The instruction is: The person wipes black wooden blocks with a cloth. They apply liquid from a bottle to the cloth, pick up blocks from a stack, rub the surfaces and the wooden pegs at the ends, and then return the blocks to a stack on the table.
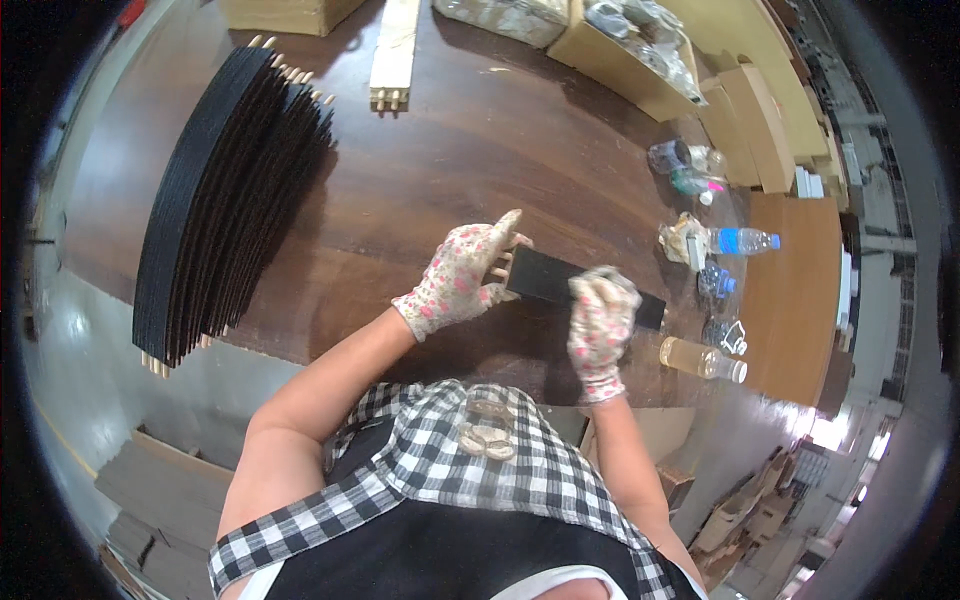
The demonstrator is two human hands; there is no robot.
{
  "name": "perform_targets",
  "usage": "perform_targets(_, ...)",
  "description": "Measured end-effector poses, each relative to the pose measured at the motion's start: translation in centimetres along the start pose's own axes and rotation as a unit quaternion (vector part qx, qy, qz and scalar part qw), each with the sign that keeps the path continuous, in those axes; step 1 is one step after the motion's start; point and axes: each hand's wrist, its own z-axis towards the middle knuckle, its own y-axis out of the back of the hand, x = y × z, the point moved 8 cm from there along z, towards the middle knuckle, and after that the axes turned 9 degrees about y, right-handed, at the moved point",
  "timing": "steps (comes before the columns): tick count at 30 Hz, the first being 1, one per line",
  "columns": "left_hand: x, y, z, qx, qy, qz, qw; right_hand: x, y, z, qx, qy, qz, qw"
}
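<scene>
A black wooden board (545,274) with pale dowel pegs at its left end lies slanted before me near the table's front edge. My left hand (457,275), in a flowered glove, grips that pegged end between thumb and fingers, one finger stretched out past it. On the board's right half rests my right hand (603,315), gloved alike and curled closed. It is slightly blurred, and whatever its fingers hold is hidden. At the left stands a long row of similar black boards (215,200), packed side by side with pegs showing at their ends.
A pale pegged board (394,50) lies at the back of the brown table (420,160). Cardboard boxes (635,75) with plastic wrap stand back right. Along the right lie a blue-labelled bottle (742,241), a bottle of yellowish liquid (700,358) and a crumpled rag (683,242).
</scene>
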Motion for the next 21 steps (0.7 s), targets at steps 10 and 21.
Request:
perform_targets(10,2.2,-1.2,-0.3,0.053,0.081,-0.045,0.994,-8.0,7.8,-5.6,-0.188,-0.237,0.016,0.953)
perform_targets(21,-0.4,-2.0,0.9,0.070,0.102,-0.048,0.991,-16.9,9.1,-24.3,-0.211,-0.456,0.013,0.864)
